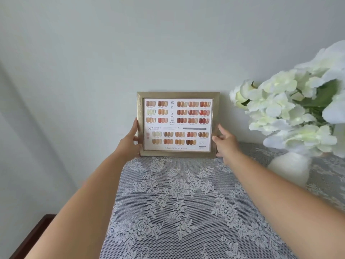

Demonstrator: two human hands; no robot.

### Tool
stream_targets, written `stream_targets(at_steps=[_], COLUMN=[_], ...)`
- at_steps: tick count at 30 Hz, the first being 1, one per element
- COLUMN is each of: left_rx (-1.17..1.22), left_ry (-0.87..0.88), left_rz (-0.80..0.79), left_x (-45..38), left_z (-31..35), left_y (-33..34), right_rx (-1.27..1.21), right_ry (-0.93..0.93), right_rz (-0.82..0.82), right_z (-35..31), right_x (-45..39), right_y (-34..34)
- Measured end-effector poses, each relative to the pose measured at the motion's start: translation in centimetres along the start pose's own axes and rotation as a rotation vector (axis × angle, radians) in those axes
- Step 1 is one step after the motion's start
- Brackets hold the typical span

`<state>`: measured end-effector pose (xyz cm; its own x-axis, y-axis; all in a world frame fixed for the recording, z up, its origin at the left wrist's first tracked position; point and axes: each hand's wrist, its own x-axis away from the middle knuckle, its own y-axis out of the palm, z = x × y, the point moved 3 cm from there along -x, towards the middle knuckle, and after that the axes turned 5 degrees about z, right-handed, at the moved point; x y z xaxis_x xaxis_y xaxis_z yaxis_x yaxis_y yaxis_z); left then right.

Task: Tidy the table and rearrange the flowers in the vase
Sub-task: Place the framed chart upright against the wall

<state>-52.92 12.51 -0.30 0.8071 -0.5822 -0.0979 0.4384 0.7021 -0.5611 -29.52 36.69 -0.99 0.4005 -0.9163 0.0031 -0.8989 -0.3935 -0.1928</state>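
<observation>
A gold picture frame (177, 95) with a chart of nail colours stands upright at the back edge of the table (179, 212), against the wall. My left hand (130, 141) grips its left side and my right hand (225, 141) holds its right side near the lower corner. To the right, a white vase (289, 167) holds a bunch of white flowers (291, 107) with green leaves; the vase is blurred and its neck is hidden by the blooms.
A grey lace cloth with white floral patterns covers the table. A plain pale wall (130, 43) rises directly behind. A dark wooden edge (35, 234) shows at the lower left, beside the table.
</observation>
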Motion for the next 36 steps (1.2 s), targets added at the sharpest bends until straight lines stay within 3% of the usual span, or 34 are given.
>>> stream_targets(at_steps=[19, 36], left_rx=[-0.195, -0.175], left_ry=[0.037, 0.048], left_rz=[-0.005, -0.053], left_x=[2.5, 4.7], left_z=[1.5, 2.3], left_y=[0.1, 0.2], right_rx=[0.107, 0.115], right_ry=[0.027, -0.005], right_rz=[-0.019, 0.002], right_z=[-0.2, 0.5], right_x=[1.7, 2.3], right_y=[-2.0, -4.0])
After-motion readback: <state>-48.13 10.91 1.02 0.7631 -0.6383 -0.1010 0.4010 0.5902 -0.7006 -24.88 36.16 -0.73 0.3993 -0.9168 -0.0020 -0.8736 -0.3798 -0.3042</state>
